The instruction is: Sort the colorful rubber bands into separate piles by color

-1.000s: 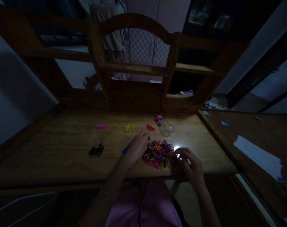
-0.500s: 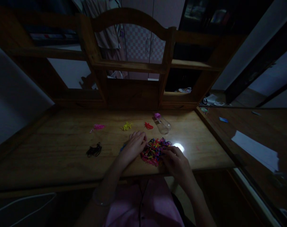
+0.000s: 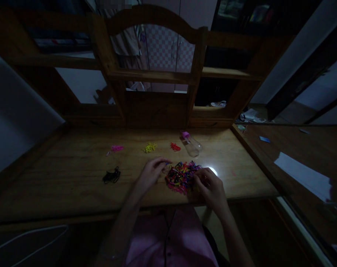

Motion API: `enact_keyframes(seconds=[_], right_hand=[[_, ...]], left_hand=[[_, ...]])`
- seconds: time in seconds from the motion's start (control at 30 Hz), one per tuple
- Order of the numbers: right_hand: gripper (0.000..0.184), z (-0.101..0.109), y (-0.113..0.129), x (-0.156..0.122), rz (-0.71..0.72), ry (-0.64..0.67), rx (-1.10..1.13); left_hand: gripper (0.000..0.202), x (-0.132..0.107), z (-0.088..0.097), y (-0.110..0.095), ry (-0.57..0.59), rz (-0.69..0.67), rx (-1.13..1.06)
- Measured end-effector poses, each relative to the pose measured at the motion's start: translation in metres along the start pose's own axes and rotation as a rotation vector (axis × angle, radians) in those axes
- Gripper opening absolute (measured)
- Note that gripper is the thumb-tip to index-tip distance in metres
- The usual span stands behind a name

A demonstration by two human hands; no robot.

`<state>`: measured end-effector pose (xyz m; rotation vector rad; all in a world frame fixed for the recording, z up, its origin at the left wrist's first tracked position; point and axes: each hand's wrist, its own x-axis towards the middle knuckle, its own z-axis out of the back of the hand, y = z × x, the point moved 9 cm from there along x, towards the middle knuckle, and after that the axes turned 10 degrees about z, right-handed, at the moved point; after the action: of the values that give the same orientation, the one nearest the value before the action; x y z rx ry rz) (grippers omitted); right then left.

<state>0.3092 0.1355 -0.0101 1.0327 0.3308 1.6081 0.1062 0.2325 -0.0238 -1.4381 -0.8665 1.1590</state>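
Note:
A mixed heap of small coloured rubber bands (image 3: 182, 178) lies on the wooden desk in front of me. At its left side my left hand (image 3: 153, 171) is closed, with a bit of blue band at its fingertips. My right hand (image 3: 211, 183) is bent over the heap's right edge, thumb and fingers drawn together; what they pinch is too small to make out. Sorted by colour around the heap are a pink bunch (image 3: 116, 148), a yellow bunch (image 3: 150, 147), a red bunch (image 3: 175, 147) and a black bunch (image 3: 112, 175).
A clear bottle with a pink top (image 3: 193, 146) lies on its side behind the heap. Wooden shelving (image 3: 154, 78) rises along the desk's back. To the right, a lower brown surface carries white paper (image 3: 303, 176) and a small blue card (image 3: 264, 139).
My left hand has drawn slightly left and turned, and blue now shows at its fingertips. The blue bands seen beside it earlier are out of sight. My right hand stays at the heap's edge.

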Motion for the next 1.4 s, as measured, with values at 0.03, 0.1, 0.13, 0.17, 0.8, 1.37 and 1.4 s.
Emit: enact_keyframes(seconds=[0.03, 0.1, 0.13, 0.17, 0.8, 1.37, 1.4], right_hand=[[0.009, 0.001, -0.003, 0.0, -0.025, -0.007, 0.013], [0.01, 0.003, -0.007, -0.001, -0.061, -0.015, 0.032], [0.009, 0.003, -0.008, -0.001, -0.069, -0.015, 0.035], [0.008, 0.003, -0.007, -0.001, -0.069, -0.013, 0.032], [0.027, -0.031, 0.005, 0.012, 0.133, 0.197, -0.257], [0.019, -0.003, -0.013, 0.019, -0.193, -0.061, 0.175], [0.02, -0.002, -0.014, 0.019, -0.212, -0.067, 0.201]], left_hand=[[0.015, 0.0, -0.002, 0.009, 0.028, 0.056, -0.168], [0.013, -0.001, -0.011, 0.024, 0.124, 0.166, -0.538], [0.012, -0.003, -0.019, 0.03, 0.19, 0.231, -0.702], [0.012, -0.006, -0.027, 0.034, 0.261, 0.303, -0.833], [0.02, -0.026, -0.045, 0.042, 0.315, 0.506, -1.2], [0.021, -0.028, -0.042, 0.051, 0.137, 0.558, -1.205], [0.021, -0.028, -0.043, 0.051, 0.119, 0.554, -1.197]])
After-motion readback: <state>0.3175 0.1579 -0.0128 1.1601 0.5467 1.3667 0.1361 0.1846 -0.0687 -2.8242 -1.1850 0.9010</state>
